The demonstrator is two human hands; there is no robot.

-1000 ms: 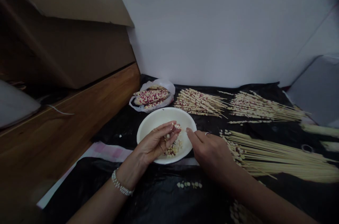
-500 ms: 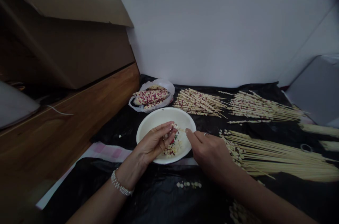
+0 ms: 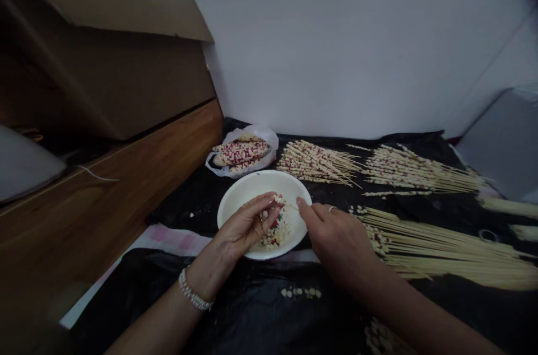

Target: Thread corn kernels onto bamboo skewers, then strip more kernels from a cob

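Note:
Over a white bowl [image 3: 235, 190], my left hand [image 3: 247, 223] is closed with its fingertips pinching pale corn kernels [image 3: 278, 199]. My right hand [image 3: 332, 226], a ring on one finger, grips a thin bamboo skewer [image 3: 291, 206] whose tip reaches the kernels at my left fingertips. Most of that skewer is hidden behind the right hand. Loose corn kernels [image 3: 271, 240], white, yellow and dark red, lie in the bowl beneath my left hand. A short row of kernels [image 3: 300, 292] rests on the black sheet in front of the bowl.
Several speckled corn cobs [image 3: 241, 153] sit in a plastic bag behind the bowl. Two piles of kernel-threaded skewers [image 3: 311, 162] [image 3: 399, 170] lie at the back. Plain bamboo skewers [image 3: 454, 248] spread at right. A cardboard box [image 3: 138, 75] stands left on a wooden surface [image 3: 176, 148].
My right hand has drawn slightly right, away from the left fingertips, so a little more skewer shows. The left hand keeps its pinch over the bowl.

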